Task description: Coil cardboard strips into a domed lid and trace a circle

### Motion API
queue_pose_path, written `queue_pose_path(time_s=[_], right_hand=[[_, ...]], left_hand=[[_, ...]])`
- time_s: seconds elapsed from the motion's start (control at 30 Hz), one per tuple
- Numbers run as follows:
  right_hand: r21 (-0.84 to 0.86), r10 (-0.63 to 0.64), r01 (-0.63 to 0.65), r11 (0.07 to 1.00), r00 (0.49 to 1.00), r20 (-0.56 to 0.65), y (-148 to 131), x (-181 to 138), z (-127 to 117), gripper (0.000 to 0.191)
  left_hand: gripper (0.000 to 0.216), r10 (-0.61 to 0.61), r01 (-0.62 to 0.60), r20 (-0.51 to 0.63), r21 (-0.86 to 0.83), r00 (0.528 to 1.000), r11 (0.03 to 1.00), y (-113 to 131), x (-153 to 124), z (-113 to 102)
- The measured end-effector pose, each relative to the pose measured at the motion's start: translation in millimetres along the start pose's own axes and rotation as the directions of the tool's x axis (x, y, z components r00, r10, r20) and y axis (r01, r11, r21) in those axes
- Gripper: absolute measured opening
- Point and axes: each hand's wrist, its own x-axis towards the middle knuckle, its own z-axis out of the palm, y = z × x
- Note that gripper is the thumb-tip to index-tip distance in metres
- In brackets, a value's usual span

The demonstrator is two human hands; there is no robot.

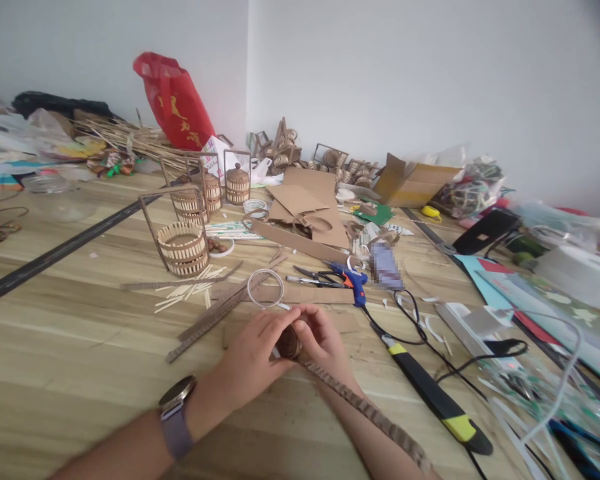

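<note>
Both hands close around a coil of corrugated cardboard strip [289, 343] low in the middle of the head view. My left hand [260, 340], with a watch on its wrist, wraps the coil's left side. On the other side my right hand [323, 340] has its thumb against the coil's top edge. The strip's loose tail [365, 408] runs down over the right forearm. Just beyond the hands lie a white ring [265, 288], a blue glue gun [355, 280] and a flat cardboard strip [300, 294]. Parts of the coil are hidden by fingers.
Small stick-sided baskets with handles [183, 250] stand at the left, beside scattered thin sticks [190, 288]. A black-and-yellow utility knife [430, 390] and a power strip [473, 330] lie at the right. Cardboard sheets [310, 200] and a red bag [173, 100] are farther back.
</note>
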Motion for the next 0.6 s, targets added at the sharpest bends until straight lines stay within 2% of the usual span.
queue_pose_path(time_s=[0.17, 0.37, 0.47, 0.6], right_hand=[[-0.180, -0.119, 0.125, 0.976, 0.992, 0.044, 2.9, -0.9, -6.4, 0.040], [-0.205, -0.083, 0.093, 0.974, 0.995, 0.057, -1.9, -2.5, -3.6, 0.063], [-0.187, -0.096, 0.113, 0.976, 0.991, 0.098, -7.1, -2.9, -2.2, 0.073], [-0.196, -0.139, 0.143, 0.970, 0.990, 0.033, -13.8, -1.7, -5.6, 0.069]], left_hand=[[0.070, 0.018, -0.019, -0.026, -0.027, 0.999, 0.999, -2.3, 1.3, -0.8], [0.041, 0.062, -0.061, -0.067, 0.015, 0.996, 0.998, -6.3, 3.3, -1.9], [0.040, 0.051, -0.048, -0.085, 0.039, 0.995, 0.998, -7.5, 4.3, -3.2], [0.047, 0.040, -0.035, -0.095, 0.055, 0.995, 0.998, -8.5, 5.2, -4.9]])
